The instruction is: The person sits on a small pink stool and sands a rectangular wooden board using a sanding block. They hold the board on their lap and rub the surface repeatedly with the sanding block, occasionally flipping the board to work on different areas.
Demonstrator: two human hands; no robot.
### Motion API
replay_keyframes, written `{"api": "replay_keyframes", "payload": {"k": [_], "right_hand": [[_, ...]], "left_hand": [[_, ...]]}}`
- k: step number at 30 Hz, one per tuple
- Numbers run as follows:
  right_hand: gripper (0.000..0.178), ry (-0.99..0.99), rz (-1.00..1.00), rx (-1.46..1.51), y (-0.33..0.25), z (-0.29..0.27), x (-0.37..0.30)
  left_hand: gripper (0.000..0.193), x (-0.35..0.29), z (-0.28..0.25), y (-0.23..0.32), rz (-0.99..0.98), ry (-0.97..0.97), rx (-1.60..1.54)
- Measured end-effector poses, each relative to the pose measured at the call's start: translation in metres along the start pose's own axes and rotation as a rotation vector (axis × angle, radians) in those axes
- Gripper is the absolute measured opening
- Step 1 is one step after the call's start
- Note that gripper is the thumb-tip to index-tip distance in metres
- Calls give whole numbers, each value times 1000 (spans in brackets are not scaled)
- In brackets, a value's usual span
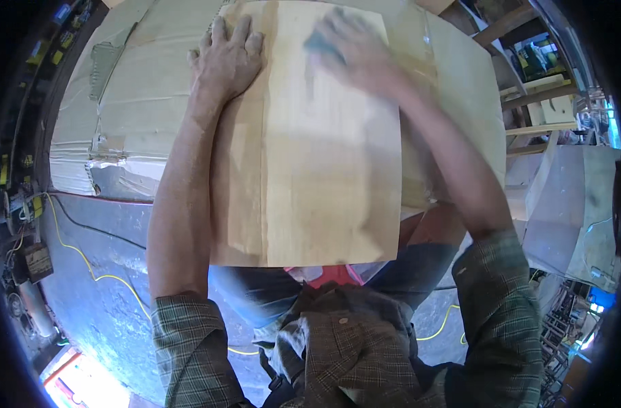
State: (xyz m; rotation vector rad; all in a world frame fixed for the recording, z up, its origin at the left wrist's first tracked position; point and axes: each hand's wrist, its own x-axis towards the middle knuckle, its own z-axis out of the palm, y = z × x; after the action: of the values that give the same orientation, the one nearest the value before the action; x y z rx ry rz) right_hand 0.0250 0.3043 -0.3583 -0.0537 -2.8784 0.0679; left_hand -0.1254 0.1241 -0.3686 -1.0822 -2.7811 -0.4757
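Observation:
A pale wooden board point(331, 177) lies lengthwise in front of me, its near end jutting past the table edge above my lap. A darker wood strip runs along its left side. My left hand point(230, 58) rests flat on the far left part of the board, fingers apart, with nothing held. Near the far end, my right hand point(354, 51) presses a blue-green pad point(322, 46) against the board's surface. That hand is smeared by motion, and the pad's exact kind cannot be made out.
Worn cardboard point(140, 88) covers the table under the board. Yellow cable point(86, 262) snakes over the grey floor. Wooden shelving point(545, 95) with stored items stands at right, above a large grey-covered object point(562, 204). Tools and metal parts point(31, 265) line the left side.

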Motion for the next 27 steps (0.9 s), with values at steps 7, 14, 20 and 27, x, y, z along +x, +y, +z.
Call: {"api": "replay_keyframes", "payload": {"k": [7,14,20,27], "right_hand": [[72,-208,-213,274,-100,-68,-115],[67,61,65,-28,25,-9,27],[68,-95,-257,66,-71,-37,-74],[68,-9,-145,-20,9,-8,3]], "left_hand": [[54,-6,-5,1,20,67,-3],[55,0,-7,14,11,25,-39],[53,-9,-9,-1,-1,47,-25],[55,-4,-14,9,-8,7,-40]]}}
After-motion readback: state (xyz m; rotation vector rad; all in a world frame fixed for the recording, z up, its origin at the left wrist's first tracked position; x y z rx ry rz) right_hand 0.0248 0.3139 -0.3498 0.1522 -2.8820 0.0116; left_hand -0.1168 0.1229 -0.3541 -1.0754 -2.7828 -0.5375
